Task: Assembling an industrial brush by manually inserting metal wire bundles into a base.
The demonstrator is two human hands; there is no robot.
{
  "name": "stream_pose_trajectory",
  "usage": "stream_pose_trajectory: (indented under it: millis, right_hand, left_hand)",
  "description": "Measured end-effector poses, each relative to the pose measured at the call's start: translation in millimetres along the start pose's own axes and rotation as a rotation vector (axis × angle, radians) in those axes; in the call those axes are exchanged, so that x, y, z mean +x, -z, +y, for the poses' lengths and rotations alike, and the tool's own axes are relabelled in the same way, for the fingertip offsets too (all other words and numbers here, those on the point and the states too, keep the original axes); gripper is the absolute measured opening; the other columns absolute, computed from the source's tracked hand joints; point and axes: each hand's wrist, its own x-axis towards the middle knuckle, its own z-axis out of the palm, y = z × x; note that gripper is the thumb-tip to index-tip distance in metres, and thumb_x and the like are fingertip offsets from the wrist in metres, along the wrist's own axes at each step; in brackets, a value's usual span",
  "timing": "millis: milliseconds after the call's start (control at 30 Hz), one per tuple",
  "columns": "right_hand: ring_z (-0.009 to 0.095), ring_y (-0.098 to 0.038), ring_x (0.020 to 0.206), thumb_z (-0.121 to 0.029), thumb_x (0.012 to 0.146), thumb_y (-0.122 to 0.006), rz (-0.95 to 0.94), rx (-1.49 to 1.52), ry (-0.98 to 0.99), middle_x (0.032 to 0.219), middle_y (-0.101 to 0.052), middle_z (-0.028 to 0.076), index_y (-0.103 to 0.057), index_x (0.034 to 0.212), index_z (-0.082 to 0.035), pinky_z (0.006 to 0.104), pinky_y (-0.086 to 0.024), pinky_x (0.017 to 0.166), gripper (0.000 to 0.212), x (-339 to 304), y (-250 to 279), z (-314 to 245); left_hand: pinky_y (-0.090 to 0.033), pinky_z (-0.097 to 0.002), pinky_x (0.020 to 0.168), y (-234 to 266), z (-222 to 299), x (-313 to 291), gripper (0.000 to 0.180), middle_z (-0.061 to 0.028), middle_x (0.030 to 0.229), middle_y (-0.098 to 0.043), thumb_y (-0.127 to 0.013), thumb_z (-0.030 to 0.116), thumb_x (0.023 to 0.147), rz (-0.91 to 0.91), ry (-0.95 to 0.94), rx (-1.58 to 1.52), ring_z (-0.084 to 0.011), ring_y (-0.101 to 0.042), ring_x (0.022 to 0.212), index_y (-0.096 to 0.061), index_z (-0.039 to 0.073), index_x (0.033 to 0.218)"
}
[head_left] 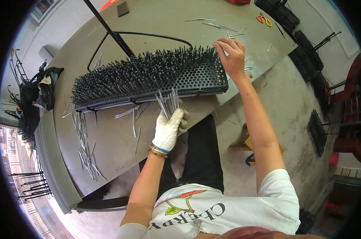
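Note:
My left hand (169,128), in a white glove, is closed round a bundle of thin grey rods (170,101). The rods stick up from the fist by the near edge of a long black perforated rack (200,79). Dark upright rods (120,77) stand packed in most of the rack's holes, while bare holes show toward its right end. Over that right end is my bare right hand (232,57), fingers bent and drawn together at the far corner. Whatever lies between those fingertips is too small to make out.
Loose grey rods (84,149) lie scattered on the grey table (120,159), left and near of the rack. More rods (219,26) and scissors (264,20) are at the far right. A black metal post (108,30) rises behind the rack. A wooden stool (250,141) stands right of my legs.

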Motion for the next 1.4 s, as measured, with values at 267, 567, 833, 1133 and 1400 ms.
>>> stream_pose_trajectory:
  millis: [267, 567, 833, 1133, 1400]
  right_hand:
    - [0.014, -0.061, 0.081, -0.011, 0.087, -0.065, -0.287, 0.600, -0.467, 0.091, -0.068, 0.007, -0.071, 0.094, -0.002, 0.0261, -0.047, 0.070, 0.012, 5.4, 59.9, -54.4]
    - [0.008, -0.060, 0.067, -0.010, 0.084, -0.071, -0.568, 1.196, -1.146, 0.082, -0.070, 0.005, -0.070, 0.094, 0.004, 0.0207, -0.048, 0.062, 0.017, -17.6, 82.6, -96.1]
    - [0.011, -0.066, 0.077, -0.006, 0.084, -0.071, 0.117, 0.526, -0.593, 0.087, -0.071, 0.008, -0.066, 0.108, 0.002, 0.0240, -0.052, 0.072, 0.026, 7.3, 42.7, -17.7]
    - [0.010, -0.066, 0.076, -0.005, 0.083, -0.071, 0.127, 0.413, -0.469, 0.084, -0.071, 0.008, -0.066, 0.109, -0.006, 0.0242, -0.051, 0.072, 0.027, 0.2, 14.0, -5.3]
    - [0.020, -0.067, 0.081, -0.009, 0.084, -0.069, -0.021, 0.177, -0.099, 0.090, -0.068, 0.012, -0.068, 0.099, -0.003, 0.0307, -0.052, 0.072, 0.016, -15.1, 9.3, -2.4]
  left_hand:
    - [-0.046, -0.0208, 0.054, -28.6, 15.2, -4.9, 0.023, -0.0046, 0.092, -0.061, -0.061, 0.019, 0.093, -0.151, 0.073, -0.129, -0.0088, -0.058, 0.068, -0.055, 0.009, 0.113]
    - [-0.053, -0.0262, 0.059, -52.7, 9.5, -3.5, 0.021, -0.0081, 0.091, -0.064, -0.061, 0.017, 0.093, -0.160, 0.059, -0.034, -0.0134, -0.062, 0.070, -0.056, 0.003, 0.107]
    - [-0.044, -0.0199, 0.050, -41.5, 4.7, 4.9, 0.024, -0.0124, 0.095, -0.064, -0.057, 0.018, 0.095, -0.221, 0.102, 0.125, -0.0089, -0.054, 0.062, -0.052, 0.006, 0.115]
    - [-0.049, -0.0232, 0.056, -20.2, -3.6, -6.3, 0.025, -0.0097, 0.095, -0.061, -0.057, 0.018, 0.095, -0.244, 0.226, -0.098, -0.0107, -0.058, 0.069, -0.051, 0.007, 0.116]
    - [-0.053, -0.0277, 0.061, -25.5, 3.2, -12.7, 0.027, -0.0084, 0.093, -0.060, -0.059, 0.017, 0.094, -0.273, 0.305, -0.203, -0.0134, -0.060, 0.073, -0.051, 0.007, 0.117]
